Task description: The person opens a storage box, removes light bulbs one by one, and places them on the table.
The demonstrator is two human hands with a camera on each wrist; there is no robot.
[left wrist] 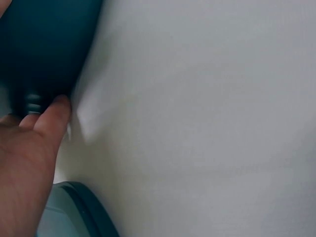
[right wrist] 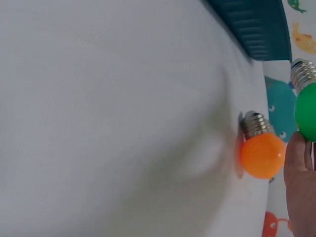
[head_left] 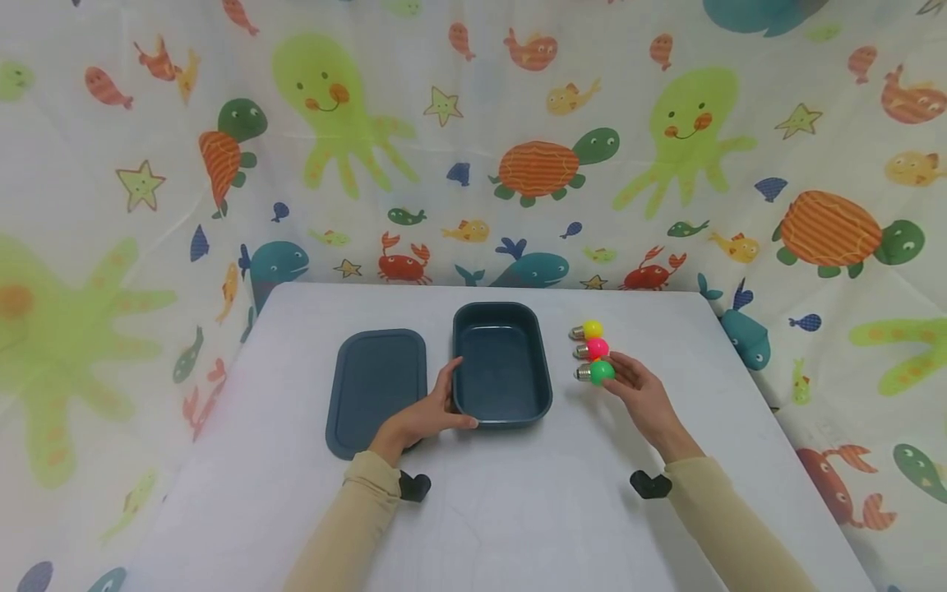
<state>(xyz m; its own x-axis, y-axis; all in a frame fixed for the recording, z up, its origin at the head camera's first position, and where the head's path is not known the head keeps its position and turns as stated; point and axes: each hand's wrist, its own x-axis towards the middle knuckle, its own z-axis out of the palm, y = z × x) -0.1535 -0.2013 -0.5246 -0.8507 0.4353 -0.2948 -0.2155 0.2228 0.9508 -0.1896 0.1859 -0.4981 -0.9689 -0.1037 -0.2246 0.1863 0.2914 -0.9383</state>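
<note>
While our left hand (head_left: 425, 418) steadies the dark teal rectangular plastic box (head_left: 502, 363) with fingers curled round its near left corner, our right hand (head_left: 642, 393) pinches the small green round bulb with a metal screw base (head_left: 596, 372) at the near end of a short row on the white table (head_left: 518, 510). Behind the green one lie a pink round bulb (head_left: 593, 349) and, farthest back, a yellow round bulb (head_left: 588, 330), each just beside the next; in the right wrist view the green bulb (right wrist: 307, 106) appears raised off the table beside our fingertips (right wrist: 298, 173). The matching flat teal lid (head_left: 377, 388) lies just left of the box, partly under our left wrist. We judge that we are at the pick-up step, with the box still empty. Next we need to keep a firm pinch on the smooth globe, carry it left over the rim, and lower it into the box without nudging the other bulbs.
</note>
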